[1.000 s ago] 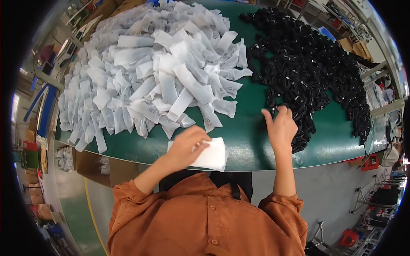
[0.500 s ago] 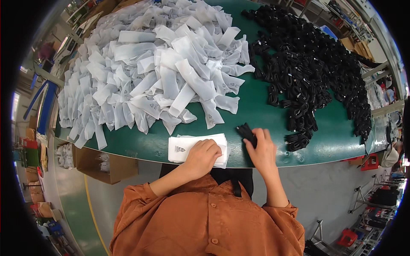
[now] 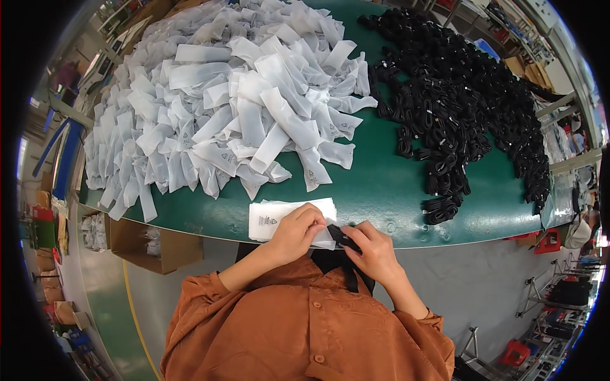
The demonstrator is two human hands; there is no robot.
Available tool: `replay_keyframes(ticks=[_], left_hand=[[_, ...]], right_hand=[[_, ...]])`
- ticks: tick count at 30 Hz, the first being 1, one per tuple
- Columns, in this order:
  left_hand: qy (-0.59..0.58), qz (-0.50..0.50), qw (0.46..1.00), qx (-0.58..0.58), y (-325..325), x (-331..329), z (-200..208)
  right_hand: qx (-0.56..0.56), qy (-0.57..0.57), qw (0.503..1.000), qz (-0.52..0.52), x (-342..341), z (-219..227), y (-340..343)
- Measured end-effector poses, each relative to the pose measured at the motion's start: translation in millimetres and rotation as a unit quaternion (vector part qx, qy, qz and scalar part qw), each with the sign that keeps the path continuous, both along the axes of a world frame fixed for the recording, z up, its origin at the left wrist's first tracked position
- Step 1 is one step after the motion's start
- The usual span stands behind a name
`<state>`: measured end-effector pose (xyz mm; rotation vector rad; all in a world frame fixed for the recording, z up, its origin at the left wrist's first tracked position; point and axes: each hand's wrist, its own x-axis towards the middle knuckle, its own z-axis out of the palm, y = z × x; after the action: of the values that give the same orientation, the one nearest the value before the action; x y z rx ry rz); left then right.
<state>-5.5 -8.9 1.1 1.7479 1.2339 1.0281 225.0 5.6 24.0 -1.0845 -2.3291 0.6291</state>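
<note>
A stack of flat white translucent bags (image 3: 262,222) lies at the table's near edge. Over its right part is my left hand (image 3: 293,233), fingers pinched on the open end of the top bag. My right hand (image 3: 373,251) grips a coiled black cable (image 3: 341,237), whose left end meets the bag's mouth beside my left fingertips. How far the cable reaches into the bag is hard to tell.
A large heap of filled white bags (image 3: 254,108) covers the left of the green table (image 3: 368,184). Many bundled black cables (image 3: 445,120) are piled on the right. Below the table's left edge stands a cardboard box (image 3: 171,251) with white bags inside.
My right hand has brought the black cable left and toward me, up to the bag. My left fingers have shifted slightly and now pinch the bag's edge.
</note>
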Motion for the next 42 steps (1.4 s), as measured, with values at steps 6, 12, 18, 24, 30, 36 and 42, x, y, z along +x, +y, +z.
replay_keyframes(ticks=[6,12,18,24,30,36,42], left_hand=[[0.067,-0.073,0.978,0.183,7,-3,12],[0.051,-0.032,0.984,0.167,17,-2,25],[-0.039,-0.024,0.992,0.118,45,-5,45],[-0.170,-0.048,0.984,0.012,54,-1,57],[-0.238,0.200,0.950,-0.018,103,-52,64],[0.048,0.176,0.949,0.258,76,-48,61],[0.150,-0.064,0.981,0.110,7,-2,2]], right_hand=[[-0.400,0.254,0.876,-0.095,-3,-25,-4],[-0.104,0.189,0.977,-0.003,-14,2,2],[-0.005,0.335,0.942,-0.005,-24,-2,23],[0.000,0.248,0.968,0.039,-29,22,39],[0.151,0.232,0.952,-0.129,-15,31,85],[0.176,-0.107,0.919,-0.337,38,-34,173],[0.152,-0.066,0.956,-0.240,21,-35,142]])
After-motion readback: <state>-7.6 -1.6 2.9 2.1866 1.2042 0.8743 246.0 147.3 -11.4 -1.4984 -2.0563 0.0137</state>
